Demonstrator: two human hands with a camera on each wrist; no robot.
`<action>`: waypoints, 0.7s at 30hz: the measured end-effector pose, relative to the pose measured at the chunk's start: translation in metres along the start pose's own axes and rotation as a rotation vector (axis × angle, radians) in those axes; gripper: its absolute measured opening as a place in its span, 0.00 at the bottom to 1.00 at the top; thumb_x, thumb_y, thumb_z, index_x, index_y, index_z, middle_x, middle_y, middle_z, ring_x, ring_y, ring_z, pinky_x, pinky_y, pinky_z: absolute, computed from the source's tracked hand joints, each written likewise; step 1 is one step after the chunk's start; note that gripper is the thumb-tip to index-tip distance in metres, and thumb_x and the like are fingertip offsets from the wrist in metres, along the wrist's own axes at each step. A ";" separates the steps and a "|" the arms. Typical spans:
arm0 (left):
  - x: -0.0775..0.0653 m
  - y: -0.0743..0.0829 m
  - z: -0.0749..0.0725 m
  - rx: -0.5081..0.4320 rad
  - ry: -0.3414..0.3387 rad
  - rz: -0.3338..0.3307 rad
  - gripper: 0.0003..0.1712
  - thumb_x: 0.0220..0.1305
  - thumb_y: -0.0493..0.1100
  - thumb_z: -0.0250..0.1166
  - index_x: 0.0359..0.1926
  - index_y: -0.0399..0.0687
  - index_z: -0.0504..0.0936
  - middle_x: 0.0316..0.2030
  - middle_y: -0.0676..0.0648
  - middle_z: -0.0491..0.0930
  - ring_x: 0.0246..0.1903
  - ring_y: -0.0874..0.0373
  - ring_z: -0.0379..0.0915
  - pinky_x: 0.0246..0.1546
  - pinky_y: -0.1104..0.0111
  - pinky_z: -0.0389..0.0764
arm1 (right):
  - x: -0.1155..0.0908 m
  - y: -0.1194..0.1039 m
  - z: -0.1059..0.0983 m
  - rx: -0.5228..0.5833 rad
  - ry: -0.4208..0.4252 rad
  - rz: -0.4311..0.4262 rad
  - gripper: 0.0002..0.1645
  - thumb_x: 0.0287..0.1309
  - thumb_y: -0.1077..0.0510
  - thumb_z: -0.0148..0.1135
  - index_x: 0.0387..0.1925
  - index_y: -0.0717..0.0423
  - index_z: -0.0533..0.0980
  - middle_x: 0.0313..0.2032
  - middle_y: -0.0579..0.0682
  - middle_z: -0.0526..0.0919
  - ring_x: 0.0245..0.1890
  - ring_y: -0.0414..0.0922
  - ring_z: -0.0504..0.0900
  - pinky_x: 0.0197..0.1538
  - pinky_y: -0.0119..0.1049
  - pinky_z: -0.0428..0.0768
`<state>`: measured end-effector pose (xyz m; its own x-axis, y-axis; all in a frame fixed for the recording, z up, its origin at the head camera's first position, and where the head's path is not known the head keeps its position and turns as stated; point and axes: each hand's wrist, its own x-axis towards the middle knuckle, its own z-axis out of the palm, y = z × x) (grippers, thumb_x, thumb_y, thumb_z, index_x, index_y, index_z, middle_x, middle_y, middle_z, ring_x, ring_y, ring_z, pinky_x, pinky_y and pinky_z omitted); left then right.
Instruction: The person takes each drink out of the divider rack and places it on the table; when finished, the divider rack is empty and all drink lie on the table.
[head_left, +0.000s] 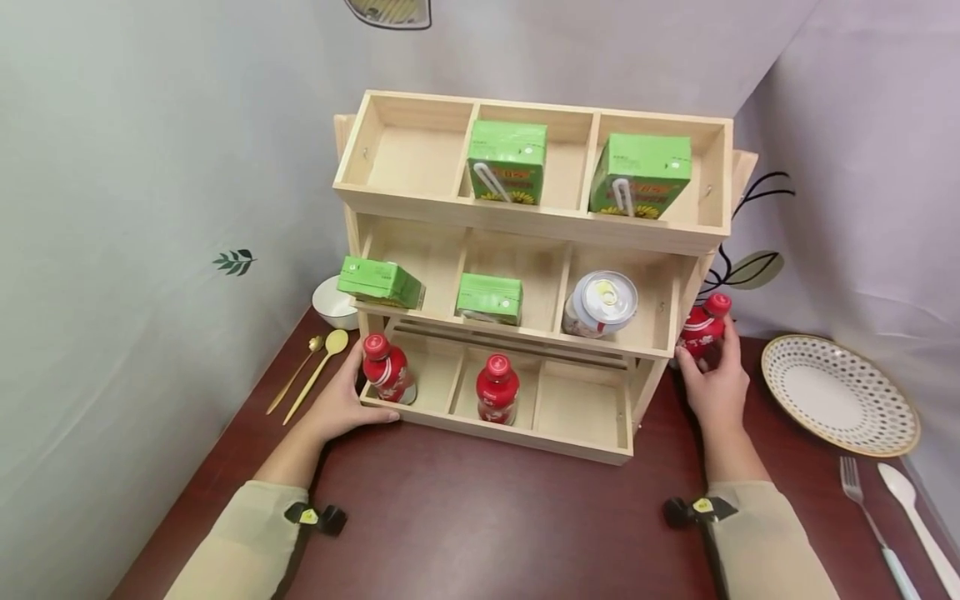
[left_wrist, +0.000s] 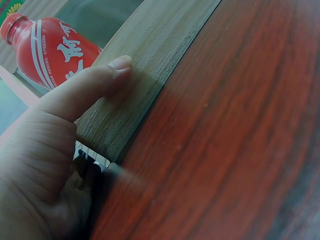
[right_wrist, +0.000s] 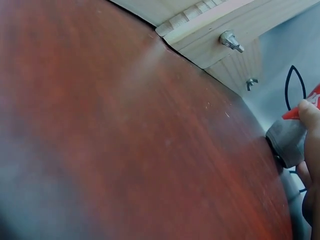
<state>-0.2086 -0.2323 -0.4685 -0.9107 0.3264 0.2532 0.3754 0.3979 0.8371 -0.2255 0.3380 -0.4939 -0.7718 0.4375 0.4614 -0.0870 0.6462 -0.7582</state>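
Observation:
A three-tier wooden shelf point(head_left: 450, 429) stands on the dark table. At its lower left corner my left hand point(head_left: 341, 408) grips the frame, the thumb point(left_wrist: 102, 80) lying along the front board and the other fingers around the side, partly hidden. Just behind that thumb, a red-capped bottle point(head_left: 388, 371) stands in the bottom left compartment. Another red bottle point(head_left: 497, 392) is in the bottom middle one. To the right of the shelf, my right hand point(head_left: 716, 392) holds a third red bottle point(head_left: 703, 329). In the right wrist view this bottle point(right_wrist: 287, 140) shows only in part at the edge.
Green drink cartons point(head_left: 507, 162) fill several upper and middle compartments. A silver-topped can point(head_left: 600, 304) sits middle right. At left are a white bowl point(head_left: 333, 304) and gold spoons point(head_left: 318, 371). At right lie a dotted plate point(head_left: 832, 392), a fork point(head_left: 862, 500) and a white spoon point(head_left: 918, 521).

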 end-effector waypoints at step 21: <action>-0.001 -0.002 -0.002 -0.020 -0.006 0.005 0.76 0.32 0.42 0.85 0.77 0.54 0.43 0.71 0.48 0.55 0.70 0.56 0.49 0.67 0.59 0.51 | 0.012 0.003 0.018 0.098 -0.086 0.149 0.42 0.58 0.61 0.65 0.72 0.44 0.60 0.62 0.56 0.72 0.59 0.52 0.74 0.55 0.36 0.74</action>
<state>-0.2089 -0.2350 -0.4694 -0.9076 0.3334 0.2551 0.3768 0.3791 0.8451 -0.2457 0.3341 -0.4991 -0.8316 0.4656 0.3027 -0.0253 0.5127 -0.8582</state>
